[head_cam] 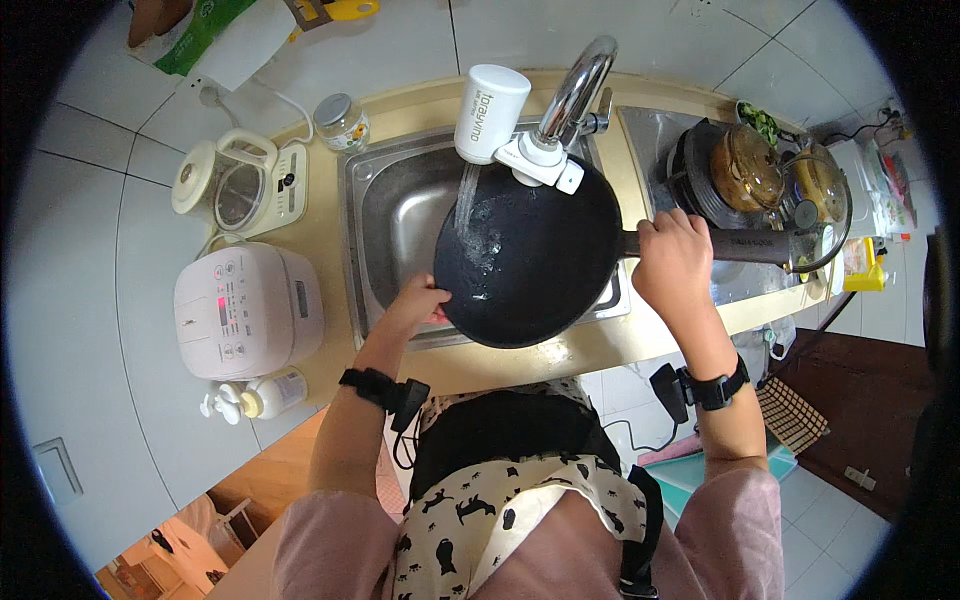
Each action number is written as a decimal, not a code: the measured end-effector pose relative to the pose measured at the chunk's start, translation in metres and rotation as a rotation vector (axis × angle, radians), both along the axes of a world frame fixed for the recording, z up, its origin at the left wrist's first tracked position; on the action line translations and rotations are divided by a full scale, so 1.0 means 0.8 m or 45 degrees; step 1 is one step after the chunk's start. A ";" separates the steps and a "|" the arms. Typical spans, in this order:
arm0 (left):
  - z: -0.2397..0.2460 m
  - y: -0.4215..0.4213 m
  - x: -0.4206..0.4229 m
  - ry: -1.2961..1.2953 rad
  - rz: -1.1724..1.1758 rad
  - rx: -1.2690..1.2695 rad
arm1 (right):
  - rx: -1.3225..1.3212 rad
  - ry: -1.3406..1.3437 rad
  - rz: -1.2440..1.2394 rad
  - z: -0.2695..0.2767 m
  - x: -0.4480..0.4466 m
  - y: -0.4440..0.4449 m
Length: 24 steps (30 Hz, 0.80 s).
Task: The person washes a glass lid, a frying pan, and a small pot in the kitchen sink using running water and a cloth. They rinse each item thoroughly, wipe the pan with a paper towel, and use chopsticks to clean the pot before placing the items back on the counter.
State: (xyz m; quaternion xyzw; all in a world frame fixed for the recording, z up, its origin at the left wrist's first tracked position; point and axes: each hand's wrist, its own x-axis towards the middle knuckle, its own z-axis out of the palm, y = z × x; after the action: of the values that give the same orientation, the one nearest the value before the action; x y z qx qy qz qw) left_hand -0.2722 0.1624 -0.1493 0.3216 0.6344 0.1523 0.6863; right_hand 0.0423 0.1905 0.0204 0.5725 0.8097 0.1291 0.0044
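Observation:
A black frying pan [540, 262] is held over the steel sink [405, 210]. My right hand [673, 259] is closed around its long dark handle [742, 246], close to the pan body. At the pan's left rim, my left hand [421, 304] pinches the edge, its thumb and fingertips on the rim. Water [466, 202] streams down into the pan from a white filter unit [491, 112] fitted on the chrome faucet [581, 82]. A little water pools and glints on the dark pan floor.
Left of the sink stand a white rice cooker [247, 311], an electric kettle [240, 184], pump bottles [274, 394] and a glass jar [341, 121]. To the right, an amber glass pot [746, 169] sits on the stove, near a yellow bottle [862, 264].

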 end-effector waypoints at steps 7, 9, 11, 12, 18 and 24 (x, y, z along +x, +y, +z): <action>0.003 0.026 0.046 -0.138 0.167 0.008 | 0.225 0.007 -0.001 0.022 0.004 -0.002; -0.002 0.033 0.049 -0.180 0.223 0.077 | 0.266 0.019 -0.002 0.021 0.004 -0.001; -0.008 0.038 0.049 -0.195 0.245 0.156 | 0.323 0.068 -0.004 0.016 0.005 0.000; -0.010 0.041 0.047 -0.217 0.283 0.164 | 0.359 0.087 0.006 0.012 0.005 0.001; -0.005 0.049 0.023 -0.136 0.357 0.312 | 0.374 0.258 -0.055 -0.034 0.013 0.011; 0.025 0.053 -0.027 0.187 0.425 0.525 | 0.185 0.461 -0.182 -0.102 0.001 0.025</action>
State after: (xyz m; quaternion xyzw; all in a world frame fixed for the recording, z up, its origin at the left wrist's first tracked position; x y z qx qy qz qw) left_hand -0.2937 0.2044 -0.1292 0.3556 0.6824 0.3655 0.5238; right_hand 0.0431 0.2107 -0.0610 0.6411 0.7432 0.0815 -0.1735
